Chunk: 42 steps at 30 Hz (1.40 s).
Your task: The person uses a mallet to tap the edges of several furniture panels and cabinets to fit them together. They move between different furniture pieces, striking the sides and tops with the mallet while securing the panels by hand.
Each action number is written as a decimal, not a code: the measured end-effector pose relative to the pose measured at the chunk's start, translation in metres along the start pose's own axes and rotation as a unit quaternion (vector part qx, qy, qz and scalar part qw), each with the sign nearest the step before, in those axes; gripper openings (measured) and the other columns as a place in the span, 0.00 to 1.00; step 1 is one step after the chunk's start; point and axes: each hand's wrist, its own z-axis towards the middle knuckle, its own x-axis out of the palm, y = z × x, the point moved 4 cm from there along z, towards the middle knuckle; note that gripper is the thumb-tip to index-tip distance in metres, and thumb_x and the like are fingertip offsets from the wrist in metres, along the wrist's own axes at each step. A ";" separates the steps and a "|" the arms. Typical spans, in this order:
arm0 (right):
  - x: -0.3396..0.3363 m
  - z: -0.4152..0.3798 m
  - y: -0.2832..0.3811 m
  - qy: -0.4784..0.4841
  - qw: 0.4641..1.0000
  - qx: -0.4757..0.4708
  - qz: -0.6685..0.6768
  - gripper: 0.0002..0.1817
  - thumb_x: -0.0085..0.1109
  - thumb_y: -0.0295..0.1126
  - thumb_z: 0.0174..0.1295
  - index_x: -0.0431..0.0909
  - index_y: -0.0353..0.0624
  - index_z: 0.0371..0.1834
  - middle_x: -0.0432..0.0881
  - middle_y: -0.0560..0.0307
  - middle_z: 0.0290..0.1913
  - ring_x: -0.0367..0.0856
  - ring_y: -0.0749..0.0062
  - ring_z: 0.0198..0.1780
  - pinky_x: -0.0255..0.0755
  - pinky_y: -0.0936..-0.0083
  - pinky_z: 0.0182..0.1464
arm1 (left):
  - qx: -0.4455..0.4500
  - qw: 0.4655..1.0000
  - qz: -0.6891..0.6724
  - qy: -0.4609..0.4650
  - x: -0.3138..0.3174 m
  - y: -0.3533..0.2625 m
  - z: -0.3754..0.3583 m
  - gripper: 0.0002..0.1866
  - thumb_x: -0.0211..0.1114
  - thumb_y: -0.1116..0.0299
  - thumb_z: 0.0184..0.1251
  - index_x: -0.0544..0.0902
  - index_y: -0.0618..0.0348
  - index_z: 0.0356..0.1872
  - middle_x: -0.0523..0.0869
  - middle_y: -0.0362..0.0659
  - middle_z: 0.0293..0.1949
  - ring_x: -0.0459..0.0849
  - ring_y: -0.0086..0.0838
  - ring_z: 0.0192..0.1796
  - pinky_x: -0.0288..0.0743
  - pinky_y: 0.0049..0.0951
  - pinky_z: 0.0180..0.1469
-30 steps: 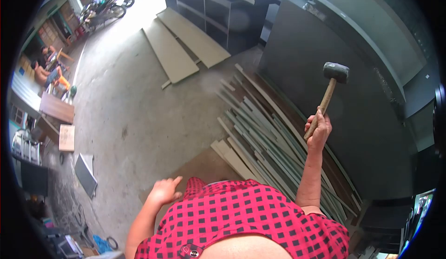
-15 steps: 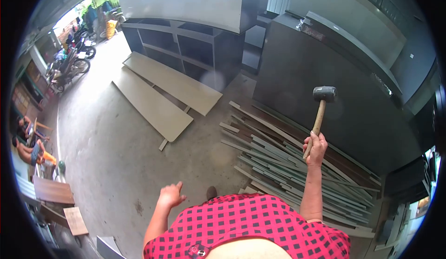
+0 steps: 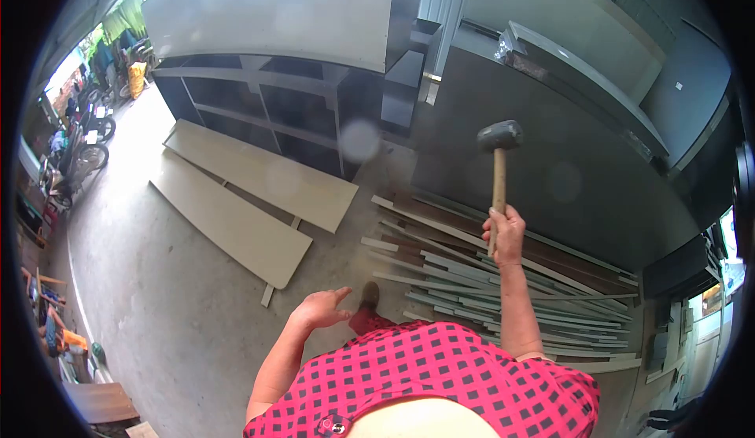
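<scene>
My right hand (image 3: 507, 235) is wrapped round the wooden handle of a rubber mallet (image 3: 500, 134), its dark head pointing up and away from me. Behind the mallet stands a large dark panel (image 3: 543, 171). Below my right forearm lies a pile of long, narrow strips (image 3: 464, 281) on the floor. My left hand (image 3: 321, 309) hangs in the air above the concrete, fingers stretched out and holding nothing. Ahead of it, two pale boards (image 3: 236, 230) rest on thin battens.
A dark cabinet frame with open compartments (image 3: 267, 104) stands beyond the boards, a large pale panel (image 3: 267, 13) above it. Motorbikes (image 3: 86, 155) line the left side. People sit at the far left edge. Brown boards (image 3: 98, 403) lie at lower left.
My view has turned to the right, and the boards and cabinet sit further left. The mallet's head has tilted slightly. My left hand has straightened its fingers and one shoe shows more.
</scene>
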 end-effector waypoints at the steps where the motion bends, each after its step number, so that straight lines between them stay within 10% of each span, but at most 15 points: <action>1: 0.016 0.013 -0.008 0.009 1.000 0.006 0.007 0.08 0.54 0.31 0.60 0.75 0.39 0.38 0.72 0.62 0.18 0.67 0.83 0.13 0.62 0.85 0.15 | 0.018 1.000 -0.006 -0.004 -0.011 0.009 0.017 0.36 0.62 0.51 0.58 0.63 0.54 0.66 0.78 0.54 0.54 0.76 0.45 0.56 0.70 0.40 0.56; 19: 0.096 0.250 0.081 -0.019 0.989 -0.036 -0.140 0.16 0.55 0.30 0.60 0.75 0.33 0.50 0.73 0.62 0.21 0.68 0.84 0.16 0.64 0.84 0.17 | -0.019 0.988 -0.034 0.151 -0.145 0.076 0.203 0.34 0.64 0.49 0.54 0.68 0.52 0.62 0.80 0.59 0.48 0.78 0.51 0.52 0.72 0.44 0.52; 28: 0.136 0.339 0.103 -0.074 0.983 -0.011 -0.169 0.12 0.54 0.29 0.61 0.76 0.34 0.45 0.73 0.61 0.20 0.68 0.82 0.15 0.63 0.83 0.16 | 0.113 0.992 0.039 0.042 -0.242 0.120 0.342 0.34 0.65 0.50 0.53 0.70 0.52 0.61 0.80 0.58 0.48 0.77 0.51 0.53 0.72 0.43 0.53; 33: 0.175 0.418 0.113 -0.091 0.982 0.018 -0.166 0.10 0.55 0.30 0.61 0.76 0.35 0.41 0.72 0.60 0.19 0.68 0.80 0.14 0.63 0.82 0.16 | 0.197 0.955 0.075 -0.210 -0.329 0.141 0.411 0.36 0.68 0.57 0.50 0.68 0.50 0.63 0.65 0.54 0.63 0.59 0.53 0.67 0.60 0.52 0.62; 42: 0.209 0.496 0.096 -0.129 0.972 0.063 -0.188 0.08 0.55 0.29 0.58 0.75 0.36 0.36 0.72 0.59 0.18 0.69 0.77 0.14 0.62 0.78 0.15 | 0.162 0.912 0.089 -0.366 -0.478 0.157 0.510 0.39 0.69 0.60 0.50 0.63 0.50 0.65 0.58 0.55 0.66 0.52 0.54 0.71 0.51 0.60 0.65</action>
